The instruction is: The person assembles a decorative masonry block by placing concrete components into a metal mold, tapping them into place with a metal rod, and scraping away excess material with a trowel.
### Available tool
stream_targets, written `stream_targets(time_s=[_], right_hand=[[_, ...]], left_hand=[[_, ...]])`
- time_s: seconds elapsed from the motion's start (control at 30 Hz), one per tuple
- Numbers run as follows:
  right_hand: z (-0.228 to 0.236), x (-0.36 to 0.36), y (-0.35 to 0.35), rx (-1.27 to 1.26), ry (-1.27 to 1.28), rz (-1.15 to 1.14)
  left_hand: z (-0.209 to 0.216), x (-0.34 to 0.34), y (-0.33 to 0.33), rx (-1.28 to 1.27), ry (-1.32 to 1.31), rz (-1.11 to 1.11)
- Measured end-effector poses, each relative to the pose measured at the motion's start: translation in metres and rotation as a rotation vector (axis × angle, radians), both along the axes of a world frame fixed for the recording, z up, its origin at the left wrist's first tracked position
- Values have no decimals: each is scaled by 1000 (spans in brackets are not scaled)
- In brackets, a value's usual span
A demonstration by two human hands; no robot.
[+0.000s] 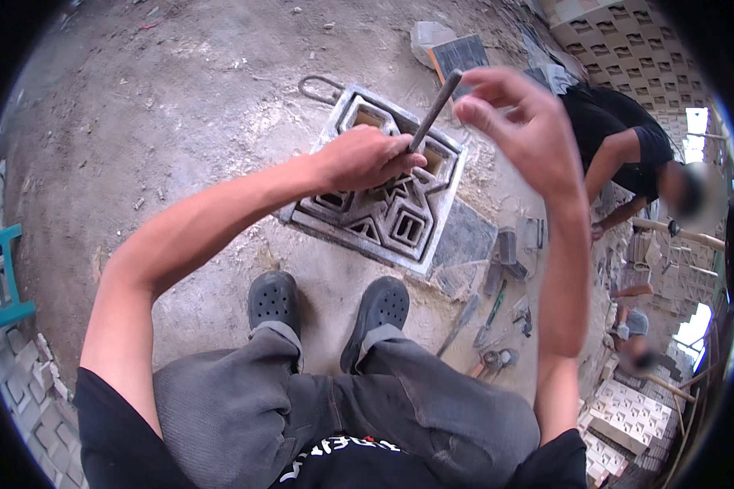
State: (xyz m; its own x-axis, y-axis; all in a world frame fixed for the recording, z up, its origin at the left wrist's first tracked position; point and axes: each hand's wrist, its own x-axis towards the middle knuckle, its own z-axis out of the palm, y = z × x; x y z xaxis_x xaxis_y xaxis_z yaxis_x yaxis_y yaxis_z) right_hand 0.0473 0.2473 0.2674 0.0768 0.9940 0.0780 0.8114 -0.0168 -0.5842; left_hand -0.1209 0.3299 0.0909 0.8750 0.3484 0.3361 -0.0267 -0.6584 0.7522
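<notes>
A square metal mould [377,236] with a raised geometric pattern and open cells sits on the dusty floor ahead of my feet. A bent rod handle [321,88] sticks out from its far left corner. Over the mould, my left hand [369,158] is closed around the lower part of a dark metal rod [436,110], which slants up to the right. My right hand [523,122] is raised near the rod's top end, thumb and fingers curved apart. Whether its fingertips touch the rod is hard to tell. My left hand hides part of the mould's middle.
Dark slabs [465,232] and hand tools [491,314] lie right of the mould. Another person [620,138] bends over at the right, with a second one [633,326] farther down. Patterned blocks [628,416] are stacked at lower right; a green plastic stool [8,277] stands at left.
</notes>
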Motion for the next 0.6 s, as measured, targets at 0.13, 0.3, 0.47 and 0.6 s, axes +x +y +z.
stream_targets(time_s=[0.13, 0.3, 0.47, 0.6], right_hand=[[-94, -17, -7, -53, 907, 157], [-131, -36, -5, 257, 1092, 174], [-140, -32, -4, 247, 1312, 110], [-142, -27, 3, 256, 1376, 113]], left_hand=[[5, 4, -4, 22, 79, -2], [3, -5, -1, 140, 158, -33], [-6, -7, -1, 108, -31, -23], [9, -5, -9, 205, 102, -17]])
